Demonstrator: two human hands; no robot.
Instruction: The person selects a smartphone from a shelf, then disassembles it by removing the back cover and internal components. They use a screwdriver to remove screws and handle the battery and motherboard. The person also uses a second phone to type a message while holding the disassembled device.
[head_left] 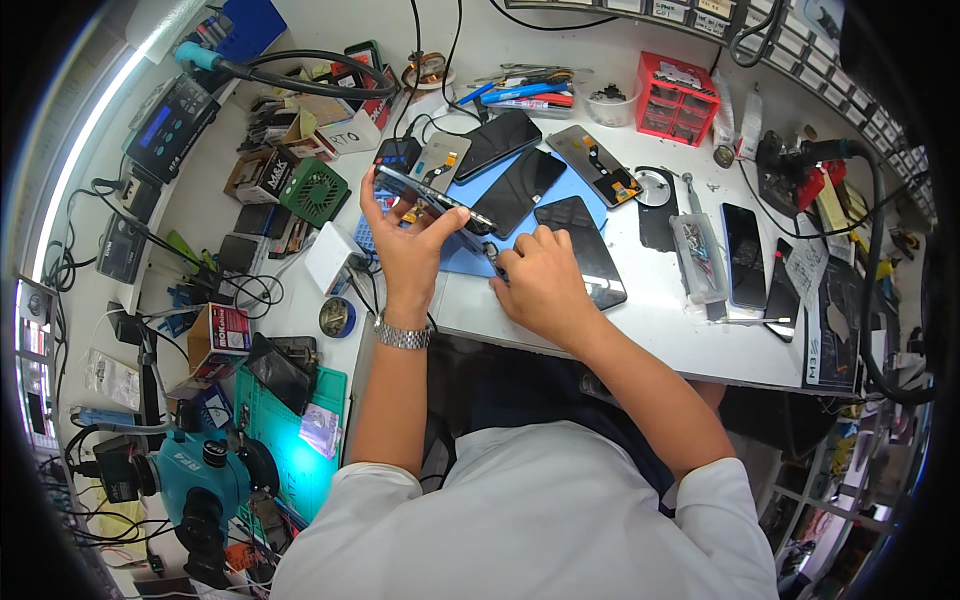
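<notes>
A phone is held tilted, nearly edge-on, above a blue mat. My left hand grips it, with the thumb along its near edge and the fingers behind. Close by its lower end, my right hand has its fingers curled and pinched at a small dark part. Whether that part belongs to the phone I cannot tell. Just beyond my right hand lies a dark glass screen, partly covered by it. Another black phone rests on the mat behind.
A phone screen assembly with exposed flex cables lies farther back. To the right are a clear box of small tools and a blue-edged phone. A red drawer box stands at the back. A teal microscope occupies the lower left.
</notes>
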